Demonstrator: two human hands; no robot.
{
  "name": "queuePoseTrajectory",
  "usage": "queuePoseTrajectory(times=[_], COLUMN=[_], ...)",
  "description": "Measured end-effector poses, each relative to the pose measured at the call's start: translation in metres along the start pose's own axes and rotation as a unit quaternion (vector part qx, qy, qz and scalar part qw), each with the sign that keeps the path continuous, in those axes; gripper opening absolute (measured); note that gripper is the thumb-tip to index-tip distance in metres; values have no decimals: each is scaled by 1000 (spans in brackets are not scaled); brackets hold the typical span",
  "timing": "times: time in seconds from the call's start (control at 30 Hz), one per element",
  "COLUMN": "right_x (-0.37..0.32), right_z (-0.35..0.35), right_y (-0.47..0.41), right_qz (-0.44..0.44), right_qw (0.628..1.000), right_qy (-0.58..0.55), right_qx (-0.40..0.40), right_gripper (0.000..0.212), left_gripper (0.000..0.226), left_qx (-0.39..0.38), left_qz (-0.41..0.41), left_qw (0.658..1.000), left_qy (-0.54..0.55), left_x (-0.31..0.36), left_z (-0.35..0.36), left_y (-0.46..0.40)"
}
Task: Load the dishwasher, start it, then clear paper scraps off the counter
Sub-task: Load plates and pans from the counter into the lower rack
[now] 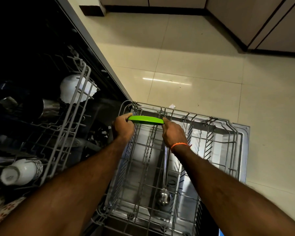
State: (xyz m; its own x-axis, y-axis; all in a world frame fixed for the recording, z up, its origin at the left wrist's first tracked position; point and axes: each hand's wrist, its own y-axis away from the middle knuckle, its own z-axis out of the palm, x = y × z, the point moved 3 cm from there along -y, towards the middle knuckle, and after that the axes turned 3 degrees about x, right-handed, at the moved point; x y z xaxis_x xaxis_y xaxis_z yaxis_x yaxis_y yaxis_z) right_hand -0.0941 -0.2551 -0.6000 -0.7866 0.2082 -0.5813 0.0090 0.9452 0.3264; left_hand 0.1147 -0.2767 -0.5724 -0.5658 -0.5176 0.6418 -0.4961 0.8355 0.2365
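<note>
Both hands grip a flat green plastic plate (pixel 146 120) on edge over the far end of the pulled-out grey wire lower rack (pixel 216 138).

The left hand (pixel 123 127) curls round the plate's left rim, the right hand (pixel 174 133), orange thread (pixel 180 145) at the wrist, round its right. A steel ladle (pixel 163 196) lies in the rack; white cups (pixel 20 172) sit in the upper rack (pixel 70 120).

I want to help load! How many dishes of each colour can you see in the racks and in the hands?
Green: 1, the plate held by both hands
White: 2, a bowl and a cup
Silver: 2, a ladle and a steel tumbler
Total: 5
</note>
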Motion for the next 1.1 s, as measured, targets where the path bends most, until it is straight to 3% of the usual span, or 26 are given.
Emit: queuePoseTrajectory(times=[0.13,0.2,0.47,0.67,0.93,1.1], right_x=[-4,-3,2,-8,-20,-29], right_z=[-14,-16,10,2,-57,-104], right_y=[4,8,4,4,49,129], right_qz=[-7,-9,11,47,55,14], right_qw=[997,997,998,998,997,995], right_qy=[13,23,66,39,33,49], right_qx=[72,78,-7,-21,-47,-89], right_gripper=[37,38,37,42,63,64], left_gripper=[41,43,45,61,75,60], left_qx=[82,79,-64,-56,-38,-93], left_qz=[182,218,133,101,58,77], left_qw=[979,972,987,988,993,984], left_qy=[28,34,-62,-107,-101,-127], left_x=[36,42,6,9,42,61], left_z=[-8,-8,-3,-10,-32,-70], left_y=[15,9,-8,4,59,127])
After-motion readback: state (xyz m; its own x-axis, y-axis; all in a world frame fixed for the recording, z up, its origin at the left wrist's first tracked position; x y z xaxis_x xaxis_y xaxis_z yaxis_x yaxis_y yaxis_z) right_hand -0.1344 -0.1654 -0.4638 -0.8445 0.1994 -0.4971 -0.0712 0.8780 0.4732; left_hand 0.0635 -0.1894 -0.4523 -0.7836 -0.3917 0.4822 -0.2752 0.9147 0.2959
